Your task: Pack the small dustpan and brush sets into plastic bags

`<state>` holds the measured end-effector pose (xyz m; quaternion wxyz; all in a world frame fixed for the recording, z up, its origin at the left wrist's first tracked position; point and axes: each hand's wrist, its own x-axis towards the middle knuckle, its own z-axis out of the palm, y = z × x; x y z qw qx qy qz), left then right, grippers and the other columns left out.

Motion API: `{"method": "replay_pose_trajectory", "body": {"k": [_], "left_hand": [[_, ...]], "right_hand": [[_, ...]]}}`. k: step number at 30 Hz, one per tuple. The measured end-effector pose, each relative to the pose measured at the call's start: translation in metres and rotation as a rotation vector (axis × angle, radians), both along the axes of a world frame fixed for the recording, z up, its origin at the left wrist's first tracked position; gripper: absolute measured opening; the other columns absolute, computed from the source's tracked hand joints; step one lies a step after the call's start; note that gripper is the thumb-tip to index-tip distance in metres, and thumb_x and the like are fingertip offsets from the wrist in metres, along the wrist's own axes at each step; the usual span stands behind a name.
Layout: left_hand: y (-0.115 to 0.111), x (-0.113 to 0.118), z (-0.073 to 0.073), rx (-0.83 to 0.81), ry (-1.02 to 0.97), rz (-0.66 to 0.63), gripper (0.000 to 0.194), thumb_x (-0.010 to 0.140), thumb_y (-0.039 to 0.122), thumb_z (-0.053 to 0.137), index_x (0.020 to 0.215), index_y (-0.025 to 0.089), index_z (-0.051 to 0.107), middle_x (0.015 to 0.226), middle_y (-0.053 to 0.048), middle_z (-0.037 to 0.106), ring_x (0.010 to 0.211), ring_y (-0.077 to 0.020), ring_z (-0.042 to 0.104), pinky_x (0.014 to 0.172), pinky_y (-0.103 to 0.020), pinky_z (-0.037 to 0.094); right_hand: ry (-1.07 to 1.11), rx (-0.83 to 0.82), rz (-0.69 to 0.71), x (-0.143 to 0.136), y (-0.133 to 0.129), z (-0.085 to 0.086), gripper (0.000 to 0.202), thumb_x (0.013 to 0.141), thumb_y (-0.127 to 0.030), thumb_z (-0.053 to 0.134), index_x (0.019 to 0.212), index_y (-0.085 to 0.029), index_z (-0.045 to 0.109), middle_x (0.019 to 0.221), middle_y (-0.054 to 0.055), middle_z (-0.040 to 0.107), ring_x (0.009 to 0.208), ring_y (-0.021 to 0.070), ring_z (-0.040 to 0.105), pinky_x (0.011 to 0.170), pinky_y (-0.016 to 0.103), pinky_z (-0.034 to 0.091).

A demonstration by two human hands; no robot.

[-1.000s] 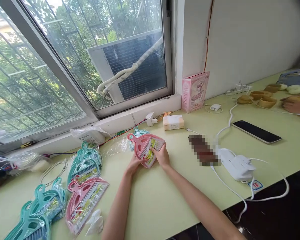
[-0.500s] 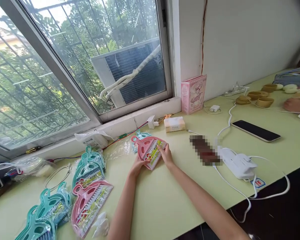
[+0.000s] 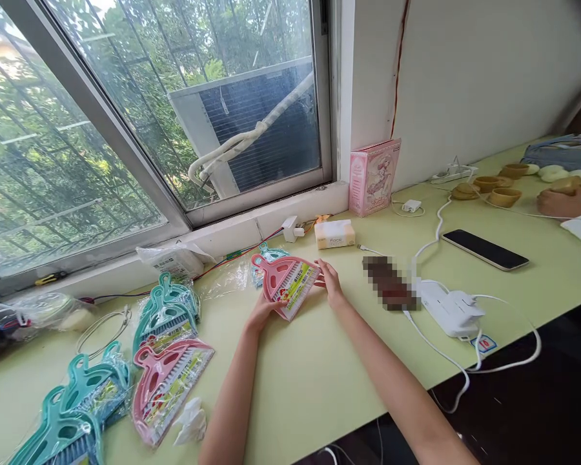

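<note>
My left hand (image 3: 262,311) is closed on the lower left edge of a pink dustpan-and-brush set (image 3: 290,284) with a yellow-green label, tilted above the table. Close by the set's right edge is my right hand (image 3: 331,283), its fingers apart; whether a fingertip touches the edge I cannot tell. Behind the pink set, a teal dustpan-and-brush set (image 3: 267,255) is partly hidden. To the left lie another pink set (image 3: 169,387) in clear wrap and several teal sets (image 3: 167,313), also wrapped.
A tissue pack (image 3: 336,235) and a pink box (image 3: 375,177) stand by the window wall. On the right are a phone (image 3: 485,249), a white power strip (image 3: 449,308) with cables and brown cups (image 3: 506,196). Another person's hand (image 3: 565,201) rests beyond. Crumpled tissue (image 3: 192,421) lies front left.
My right hand has loosened from the pink set's right edge, and its fingers have spread. My left hand still holds the set. The whole view has shifted slightly.
</note>
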<state>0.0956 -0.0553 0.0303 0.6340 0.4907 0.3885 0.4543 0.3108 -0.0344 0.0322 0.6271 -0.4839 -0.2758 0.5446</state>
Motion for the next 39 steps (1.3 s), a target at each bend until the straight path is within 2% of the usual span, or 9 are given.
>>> {"method": "replay_pose_trajectory", "body": {"k": [7, 12, 16, 22, 30, 39], "left_hand": [[0.002, -0.002, -0.001, -0.005, 0.025, -0.004, 0.09, 0.054, 0.016, 0.087, 0.135, 0.02, 0.048, 0.125, -0.015, 0.065, 0.112, -0.0354, 0.063, 0.096, -0.049, 0.052], [-0.001, 0.0, 0.002, 0.004, 0.006, -0.013, 0.093, 0.055, 0.017, 0.087, 0.139, 0.023, 0.046, 0.128, -0.014, 0.063, 0.113, -0.0346, 0.063, 0.097, -0.047, 0.052], [-0.001, 0.0, 0.003, 0.0, 0.021, -0.012, 0.093, 0.056, 0.017, 0.087, 0.139, 0.022, 0.046, 0.127, -0.015, 0.063, 0.112, -0.035, 0.063, 0.095, -0.048, 0.053], [0.0, -0.001, 0.001, -0.019, 0.03, 0.003, 0.086, 0.054, 0.016, 0.087, 0.132, 0.02, 0.05, 0.124, -0.014, 0.065, 0.11, -0.034, 0.064, 0.097, -0.048, 0.051], [-0.002, -0.001, 0.003, -0.051, 0.036, -0.008, 0.082, 0.054, 0.016, 0.087, 0.129, 0.018, 0.052, 0.125, -0.015, 0.064, 0.112, -0.0345, 0.063, 0.098, -0.048, 0.05], [-0.002, -0.002, 0.005, -0.065, 0.026, 0.002, 0.084, 0.054, 0.014, 0.087, 0.13, 0.019, 0.051, 0.129, -0.016, 0.062, 0.117, -0.0349, 0.06, 0.099, -0.046, 0.05]], "right_hand": [[-0.09, 0.003, 0.119, 0.008, 0.005, -0.004, 0.035, 0.067, -0.046, 0.071, 0.094, -0.024, 0.067, 0.081, 0.0, 0.067, 0.07, 0.0138, 0.061, 0.057, 0.023, 0.05], [-0.037, -0.01, 0.2, 0.01, 0.004, -0.002, 0.036, 0.07, -0.051, 0.068, 0.096, -0.026, 0.067, 0.082, 0.0, 0.069, 0.071, 0.0141, 0.063, 0.059, 0.023, 0.052], [0.005, -0.012, 0.203, 0.01, 0.004, -0.001, 0.037, 0.07, -0.052, 0.069, 0.097, -0.026, 0.067, 0.085, 0.0, 0.07, 0.072, 0.0141, 0.064, 0.058, 0.022, 0.052], [0.014, -0.024, 0.193, 0.011, 0.006, -0.005, 0.026, 0.068, -0.035, 0.068, 0.093, -0.026, 0.068, 0.081, 0.0, 0.07, 0.07, 0.0142, 0.065, 0.057, 0.023, 0.052], [0.11, 0.003, 0.278, 0.019, 0.01, -0.014, 0.035, 0.067, -0.027, 0.07, 0.102, -0.028, 0.069, 0.098, 0.001, 0.074, 0.079, 0.0144, 0.068, 0.063, 0.023, 0.052], [0.213, 0.07, 0.294, 0.017, 0.008, -0.017, 0.042, 0.069, -0.021, 0.069, 0.11, -0.028, 0.067, 0.105, 0.001, 0.072, 0.079, 0.014, 0.068, 0.065, 0.025, 0.053]]}}
